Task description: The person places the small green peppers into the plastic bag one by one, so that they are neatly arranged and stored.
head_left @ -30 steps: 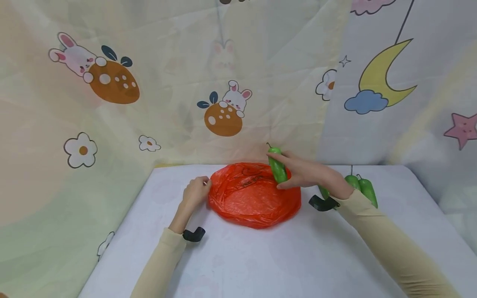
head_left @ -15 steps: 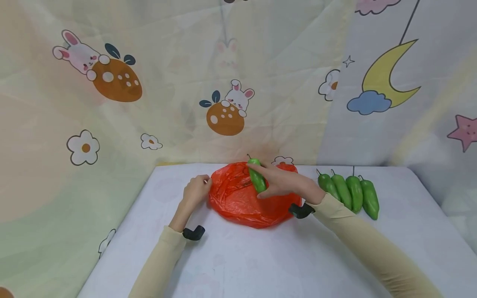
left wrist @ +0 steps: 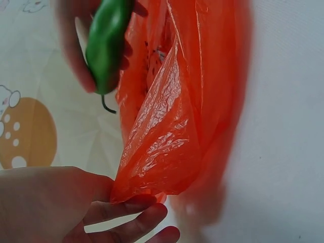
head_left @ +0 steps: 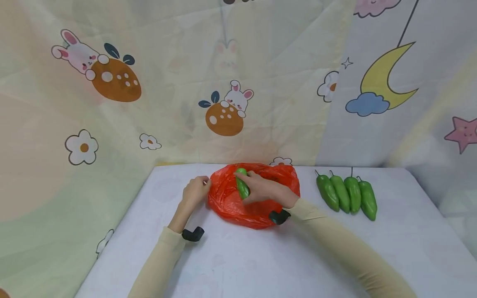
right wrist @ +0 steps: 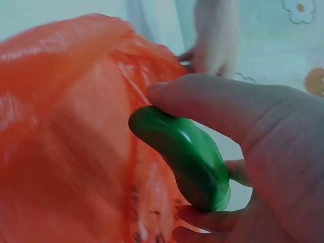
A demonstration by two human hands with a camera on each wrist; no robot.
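In the head view a red plastic bag [head_left: 257, 213] lies on the table with its mouth spread. My left hand [head_left: 195, 193] pinches the bag's left edge between thumb and fingers, which the left wrist view shows closely at the bag's corner [left wrist: 157, 167]. Over the bag's opening, my right hand [head_left: 266, 189] grips a green pepper [head_left: 243, 187] between thumb and fingers. That pepper [right wrist: 185, 157] is smooth and shiny in the right wrist view, beside the red plastic. Its thin curved stem shows in the left wrist view. How deep the bag's inside goes is hidden.
Several green peppers [head_left: 346, 193] lie side by side on the white table [head_left: 238, 265], right of the bag. A patterned cloth [head_left: 167, 82] hangs behind the table and along its left side.
My right hand has carried the pepper leftward and down from the bag's far right rim to over its opening, uncovering the peppers at right. The left hand keeps its place.
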